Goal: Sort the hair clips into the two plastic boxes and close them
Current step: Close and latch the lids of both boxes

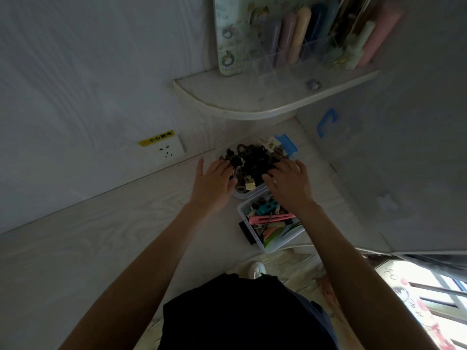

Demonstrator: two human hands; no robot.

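Two clear plastic boxes stand on the pale desk near its right end. The far box (246,194) is heaped with dark brown and black hair clips (255,160). Its blue latch (286,144) shows at the far right corner. The near box (278,245) holds coloured clips, with a long pink clip (271,219) on top and a black latch (246,232) on its left side. My left hand (214,184) lies on the left edge of the dark heap, fingers extended. My right hand (288,181) rests on the heap's right side, fingers slightly bent. Neither box has its lid on.
A curved corner shelf (252,107) hangs above the boxes with a clear organiser (303,54) of pastel tubes. A wall socket (168,150) with a yellow label sits left of the boxes. The desk (101,236) stretches leftward. A wall panel stands close on the right.
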